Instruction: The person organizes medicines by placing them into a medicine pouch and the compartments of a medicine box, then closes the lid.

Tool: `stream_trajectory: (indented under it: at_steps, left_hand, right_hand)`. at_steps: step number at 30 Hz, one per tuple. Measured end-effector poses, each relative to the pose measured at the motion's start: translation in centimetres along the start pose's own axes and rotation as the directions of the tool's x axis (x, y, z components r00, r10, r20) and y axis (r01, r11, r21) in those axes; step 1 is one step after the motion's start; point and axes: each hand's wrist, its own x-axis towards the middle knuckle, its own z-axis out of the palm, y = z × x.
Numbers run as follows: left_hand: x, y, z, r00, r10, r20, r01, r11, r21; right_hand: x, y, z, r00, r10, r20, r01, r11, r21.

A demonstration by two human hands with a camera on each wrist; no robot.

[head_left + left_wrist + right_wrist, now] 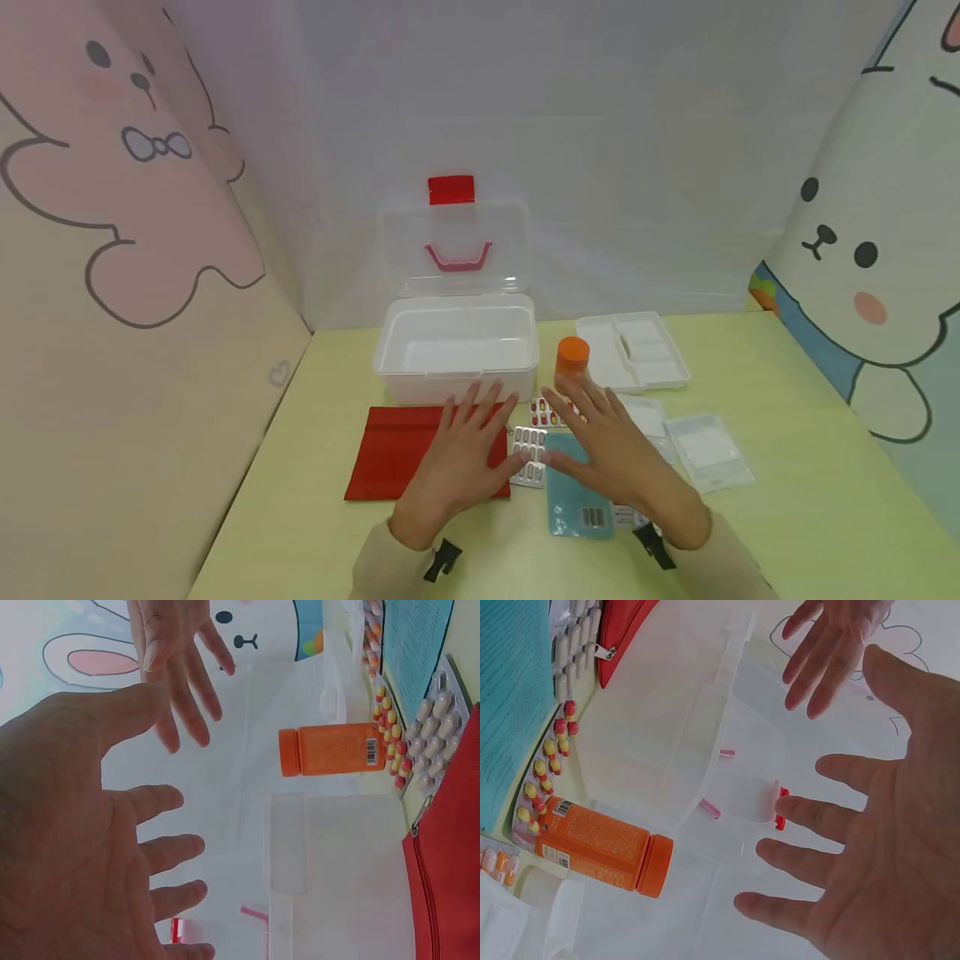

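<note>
Both hands hover over the table with fingers spread and nothing held. In the head view my left hand [467, 454] is above the red zipped pouch [390, 454], its thumb over a blister pack of pale capsules [530, 442]. My right hand [611, 442] hangs over a blue packet [573, 500], partly covering it. Beyond its fingertips stands an orange bottle [573, 352], upright with its cap on. A blister pack of red and yellow capsules [542, 412] lies before the bottle. Behind the pouch, an open clear-lidded box [457, 387] shows a bare white inside.
A white divided tray [660, 379] lies at the back right. White packets [708, 454] are on the table's right side. The box's raised lid [397, 250], with a pink handle and red latch, stands near the back wall. Printed side walls flank the table.
</note>
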Motion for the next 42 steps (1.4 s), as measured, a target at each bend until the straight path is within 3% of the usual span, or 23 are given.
stream_trajectory:
  at_steps: [7,18,21,28,37,42]
  left_hand:
    - [-0.6,-1.0,-0.4,0.999,-0.032,-0.028,0.033,0.999,0.004]
    - [-1.7,-3.7,0.3,0.994,-0.101,-0.044,0.101,0.995,-0.006]
    - [-2.1,-4.6,0.5,0.99,-0.125,-0.058,0.125,0.992,-0.007]
    - [-3.2,-6.6,0.7,0.984,-0.163,-0.07,0.161,0.986,-0.038]
    - [-3.9,-9.3,1.1,0.97,-0.212,-0.116,0.213,0.977,-0.004]
    - [-4.1,-10.6,1.4,0.962,-0.241,-0.125,0.24,0.97,-0.019]
  right_hand:
    - [0.7,-0.8,0.1,0.999,-0.031,-0.028,0.032,0.999,0.006]
    - [1.5,-1.9,1.2,0.997,-0.039,-0.065,0.039,0.999,0.008]
    - [1.8,-2.3,1.6,0.999,-0.025,-0.037,0.025,1.0,0.005]
    - [2.9,-3.1,3.0,0.99,0.09,0.107,-0.094,0.995,0.026]
    - [3.6,-3.5,4.6,0.994,0.071,0.082,-0.075,0.996,0.046]
    - [4.1,-3.9,5.1,0.989,0.105,0.102,-0.114,0.99,0.086]
